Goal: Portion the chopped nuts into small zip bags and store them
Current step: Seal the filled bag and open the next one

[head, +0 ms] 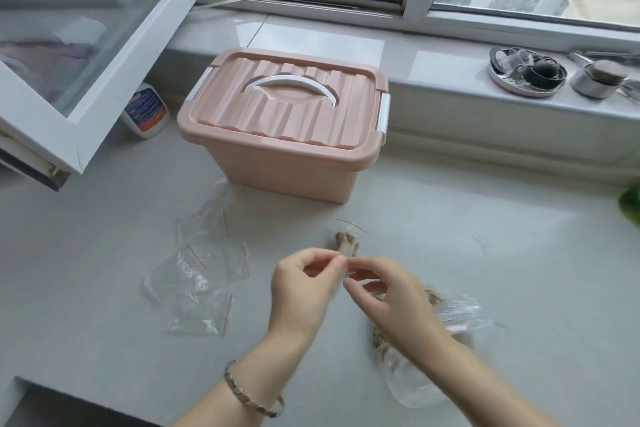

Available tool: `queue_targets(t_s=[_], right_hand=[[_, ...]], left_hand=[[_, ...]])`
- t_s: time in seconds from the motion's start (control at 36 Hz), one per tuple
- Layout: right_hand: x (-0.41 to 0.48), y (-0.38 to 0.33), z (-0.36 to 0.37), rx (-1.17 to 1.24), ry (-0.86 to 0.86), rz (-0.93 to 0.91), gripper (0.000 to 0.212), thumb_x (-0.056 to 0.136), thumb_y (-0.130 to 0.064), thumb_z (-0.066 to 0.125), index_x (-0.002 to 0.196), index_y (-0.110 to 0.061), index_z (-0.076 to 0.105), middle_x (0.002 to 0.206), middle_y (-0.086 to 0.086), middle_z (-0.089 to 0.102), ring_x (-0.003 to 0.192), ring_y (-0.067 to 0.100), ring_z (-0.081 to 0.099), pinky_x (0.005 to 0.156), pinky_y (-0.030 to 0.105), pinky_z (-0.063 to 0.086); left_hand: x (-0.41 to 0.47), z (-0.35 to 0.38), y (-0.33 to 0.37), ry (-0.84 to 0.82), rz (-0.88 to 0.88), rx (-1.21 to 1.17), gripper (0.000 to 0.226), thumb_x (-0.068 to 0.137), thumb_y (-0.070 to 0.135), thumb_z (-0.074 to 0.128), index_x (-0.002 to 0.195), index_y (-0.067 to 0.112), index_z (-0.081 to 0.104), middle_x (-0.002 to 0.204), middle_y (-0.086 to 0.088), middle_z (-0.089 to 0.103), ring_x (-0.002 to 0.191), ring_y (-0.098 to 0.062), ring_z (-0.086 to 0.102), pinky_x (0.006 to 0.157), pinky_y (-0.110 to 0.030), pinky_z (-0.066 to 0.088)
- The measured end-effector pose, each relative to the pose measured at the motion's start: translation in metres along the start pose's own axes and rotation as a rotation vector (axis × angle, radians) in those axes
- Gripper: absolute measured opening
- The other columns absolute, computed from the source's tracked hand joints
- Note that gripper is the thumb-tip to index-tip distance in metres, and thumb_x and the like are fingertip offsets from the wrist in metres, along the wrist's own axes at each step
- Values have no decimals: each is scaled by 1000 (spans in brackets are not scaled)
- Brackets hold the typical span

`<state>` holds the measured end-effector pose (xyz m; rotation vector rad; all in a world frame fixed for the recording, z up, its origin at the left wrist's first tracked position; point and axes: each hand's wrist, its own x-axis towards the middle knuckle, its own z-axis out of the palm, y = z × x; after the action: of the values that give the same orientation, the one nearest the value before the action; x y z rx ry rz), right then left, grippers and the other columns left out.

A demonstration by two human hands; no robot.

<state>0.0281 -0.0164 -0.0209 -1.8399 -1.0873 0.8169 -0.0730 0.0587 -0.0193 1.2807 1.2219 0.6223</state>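
My left hand [304,284] and my right hand [384,298] meet above the grey counter, and both pinch a small clear zip bag [346,241] with a red seal line and some chopped nuts inside. Under my right forearm lies a larger clear plastic bag of chopped nuts [446,315], partly hidden by the arm. Several empty small zip bags [204,270] with red seal lines lie scattered to the left of my hands. A pink storage box [280,121] with a white handle stands behind them, its lid closed.
An open window sash [79,55] juts over the counter at left, with a white bottle [147,111] below it. On the sill at right sit a metal tray of small items [526,71] and a metal cup [595,80]. Something green [632,201] shows at the right edge.
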Motion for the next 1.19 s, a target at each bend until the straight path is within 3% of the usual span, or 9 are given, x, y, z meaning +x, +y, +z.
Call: queue_targets(t_s=[0.06,0.17,0.28,0.36,0.61,1.08,1.19], right_hand=[[-9,-7,-4,114,46,20,26,84,-9,65,86,-35,64,83,-14,70,78,0,66,70,13,50],[-26,-4,-18,216,158,100,17,80,-12,69,87,-28,70,85,-6,73,81,6,68,74,26,55],[-38,-1,-34,260,180,145,12,76,-12,73,83,-22,72,81,-3,73,77,8,69,71,21,55],[-46,-2,-43,333,121,173,15,77,-7,72,81,-22,73,81,-4,74,79,9,70,73,21,55],[-62,-7,-51,353,78,139,29,78,1,69,79,-28,73,85,-6,74,83,10,70,76,21,54],[-75,-9,-57,483,84,157,15,80,-6,67,85,-18,74,86,-4,74,84,10,70,75,17,53],[-77,-9,-61,452,88,171,14,83,-4,64,79,-12,74,66,-7,72,66,0,66,62,9,46]], left_hand=[[-12,10,11,-73,-48,-122,16,80,1,67,70,14,69,58,3,68,54,-7,60,53,-20,50],[-22,20,17,-197,-156,-221,15,82,1,65,71,10,69,62,-2,69,60,-10,65,54,-20,53],[-30,24,17,-346,-294,-301,6,82,2,63,80,1,69,77,-14,71,69,-18,69,63,-25,57],[-36,25,16,-389,-333,-317,5,81,1,64,82,-2,67,75,-13,70,66,-17,69,60,-23,56],[-47,28,15,-489,-250,-202,8,78,12,66,76,5,68,77,-11,71,70,-14,68,62,-22,54],[-59,31,21,-524,-190,-166,13,85,7,61,73,9,65,68,0,68,67,-9,66,58,-20,52],[-62,33,19,-535,-96,-44,17,88,3,56,73,9,61,67,1,64,67,-5,63,57,-19,51]])
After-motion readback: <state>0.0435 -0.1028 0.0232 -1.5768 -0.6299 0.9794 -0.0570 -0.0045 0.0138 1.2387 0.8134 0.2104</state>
